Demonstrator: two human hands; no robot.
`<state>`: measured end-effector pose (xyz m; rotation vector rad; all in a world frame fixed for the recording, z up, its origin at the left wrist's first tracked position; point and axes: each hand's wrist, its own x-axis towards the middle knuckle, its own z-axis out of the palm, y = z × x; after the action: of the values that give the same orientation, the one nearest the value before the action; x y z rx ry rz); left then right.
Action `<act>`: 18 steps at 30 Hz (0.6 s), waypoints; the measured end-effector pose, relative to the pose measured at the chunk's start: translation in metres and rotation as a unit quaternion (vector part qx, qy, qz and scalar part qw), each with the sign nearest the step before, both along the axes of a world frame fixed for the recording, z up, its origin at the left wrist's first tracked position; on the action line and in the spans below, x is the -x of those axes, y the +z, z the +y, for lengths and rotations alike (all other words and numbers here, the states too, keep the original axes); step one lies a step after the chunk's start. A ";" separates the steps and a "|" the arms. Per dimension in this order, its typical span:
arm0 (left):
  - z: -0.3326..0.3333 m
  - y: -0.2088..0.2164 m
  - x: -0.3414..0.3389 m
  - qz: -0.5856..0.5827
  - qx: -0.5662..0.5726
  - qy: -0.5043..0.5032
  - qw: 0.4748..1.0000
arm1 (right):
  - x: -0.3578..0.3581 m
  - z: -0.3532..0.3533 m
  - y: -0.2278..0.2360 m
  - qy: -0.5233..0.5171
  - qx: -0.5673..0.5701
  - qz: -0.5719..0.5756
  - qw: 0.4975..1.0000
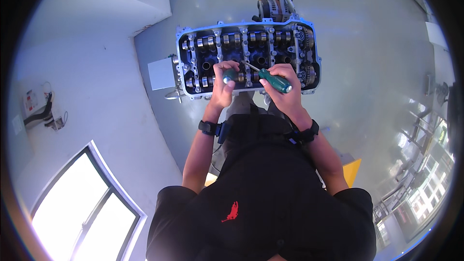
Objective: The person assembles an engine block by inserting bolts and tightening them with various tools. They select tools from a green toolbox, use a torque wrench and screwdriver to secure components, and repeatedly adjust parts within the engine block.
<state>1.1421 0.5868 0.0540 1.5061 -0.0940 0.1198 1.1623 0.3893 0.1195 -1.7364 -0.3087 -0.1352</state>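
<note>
An engine cylinder head (245, 50) lies in front of me with its camshafts and lobes exposed. My left hand (222, 92) is closed around a screwdriver (230, 75) with a dark green handle, over the near middle of the engine. The handle's end faces up toward me, and I cannot make out its tip. My right hand (289, 94) grips a second screwdriver (276, 82), also green-handled. Its metal shaft slants up and left to the middle of the cylinder head, near the left hand's fingers. Whether either tip touches a part cannot be seen clearly.
An alternator (274, 9) with a yellow ring beside it sits at the engine's far side. Timing sprockets (307, 75) are at its right end. A pale square panel (161, 73) juts out on the left, near a white wall (96, 92). Something yellow (352, 172) stands at lower right.
</note>
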 end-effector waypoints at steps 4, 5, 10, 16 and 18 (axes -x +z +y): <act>0.008 0.000 -0.005 -0.029 -0.136 -0.020 0.990 | -0.002 -0.002 0.003 -0.004 0.014 0.004 1.000; 0.012 0.002 -0.006 -0.070 -0.176 -0.001 0.982 | -0.002 -0.001 0.004 -0.010 0.015 0.014 1.000; 0.029 0.029 -0.013 -0.091 -0.296 0.039 0.950 | -0.017 0.007 0.002 -0.042 0.041 -0.001 0.998; 0.042 0.035 -0.007 -0.080 -0.297 0.018 0.951 | -0.029 0.018 0.000 0.031 0.022 0.042 0.998; 0.042 0.035 -0.007 -0.069 -0.288 0.016 0.955 | -0.031 0.020 -0.005 0.030 0.031 0.049 0.998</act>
<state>1.1491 0.6286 0.0895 2.0816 -0.2317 0.2374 1.1937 0.4092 0.1143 -1.7872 -0.2961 0.0025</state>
